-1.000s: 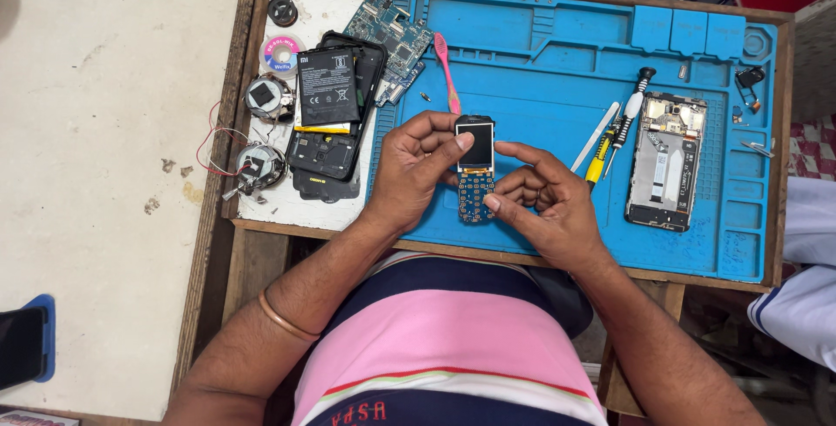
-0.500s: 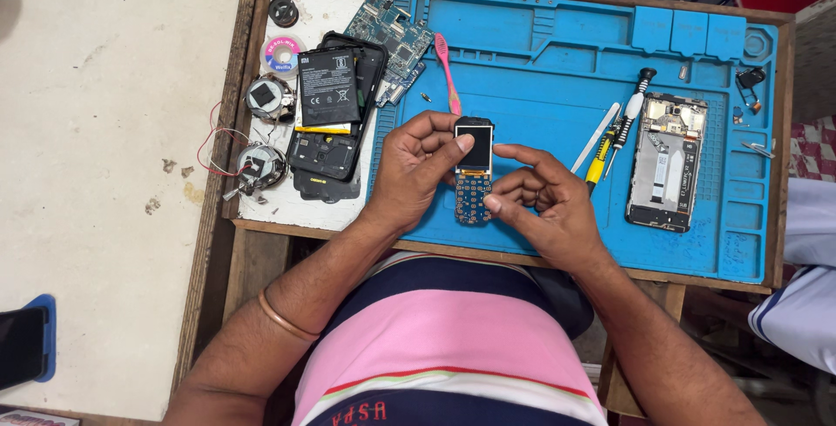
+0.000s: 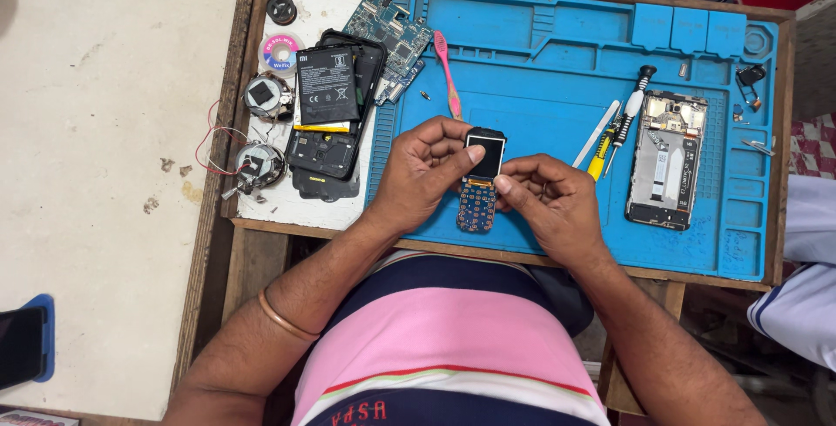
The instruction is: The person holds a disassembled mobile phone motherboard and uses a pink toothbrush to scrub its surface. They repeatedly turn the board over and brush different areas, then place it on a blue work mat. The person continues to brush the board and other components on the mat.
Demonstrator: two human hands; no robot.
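Keypad-phone board [image 3: 478, 204] with its small screen sits between your hands, low over the blue repair mat [image 3: 540, 51] on the bench. Your left hand [image 3: 424, 173] pinches the screen's top edge; your right hand [image 3: 547, 204] has its fingers pressed together on the side — you look to be seating or freeing the display. Next calls for gentle, even pressure — the ribbon seems fragile. A pink toothbrush [image 3: 446, 73] lies nearby.

pink toothbrush [image 3: 447, 72], screwdrivers [image 3: 629, 116], opened smartphone [image 3: 665, 159] on blue mat [image 3: 540, 60].
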